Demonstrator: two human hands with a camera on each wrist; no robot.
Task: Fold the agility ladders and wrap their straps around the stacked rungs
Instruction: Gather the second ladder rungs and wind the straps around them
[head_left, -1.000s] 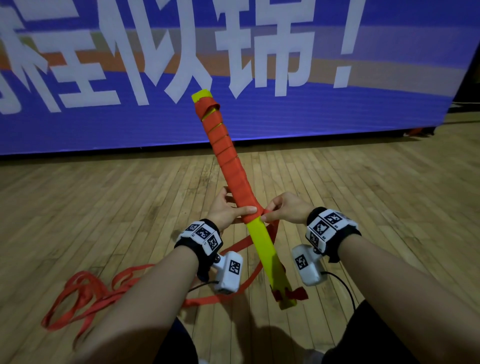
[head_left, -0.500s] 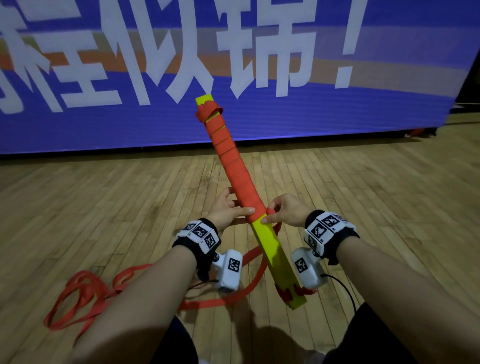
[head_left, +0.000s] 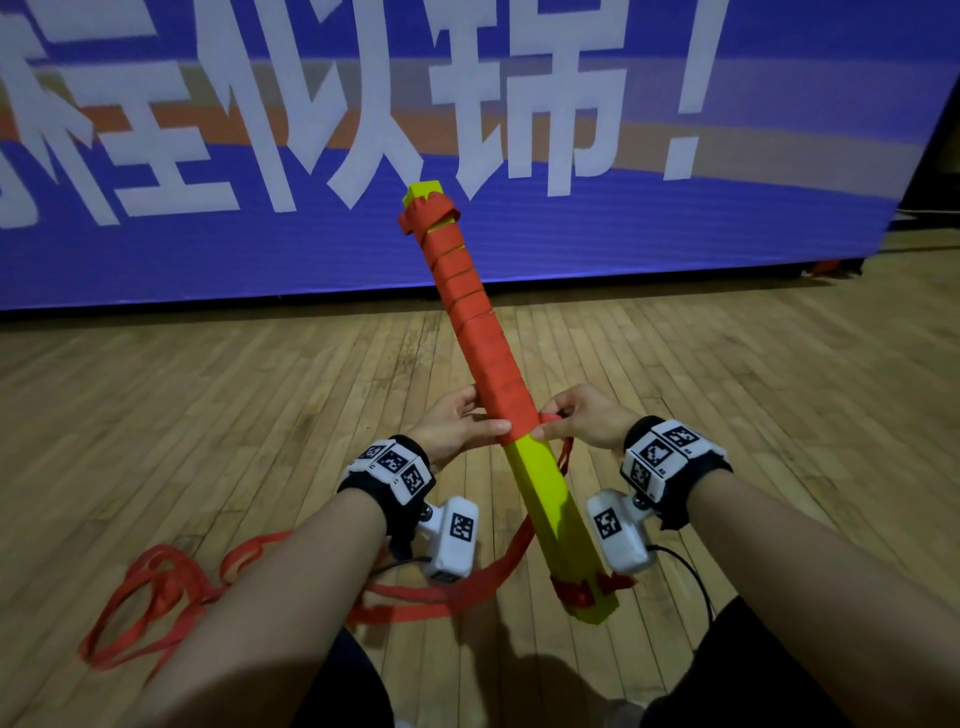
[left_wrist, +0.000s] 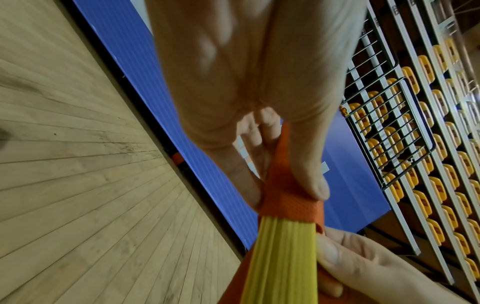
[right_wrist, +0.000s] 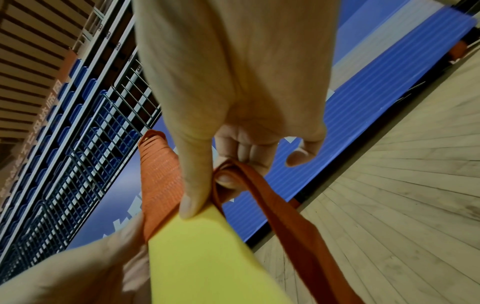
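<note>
Strap (head_left: 470, 332) now covers a little more of the yellow stack of rungs (head_left: 550, 499) than a second ago, as the left hand (head_left: 457, 426) clamps the last turn and the right hand (head_left: 576, 421) pinches the loose tail beside it, so wrapping looks about half done.

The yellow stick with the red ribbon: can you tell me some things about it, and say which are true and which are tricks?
1. The strap covers the rungs' far part. True.
2. The right hand pinches the strap. True.
3. The left hand hangs free. False: it grips the rungs.
4. All the strap is wound on. False: loose strap lies on the floor.
5. The wall behind is green. False: blue.
</note>
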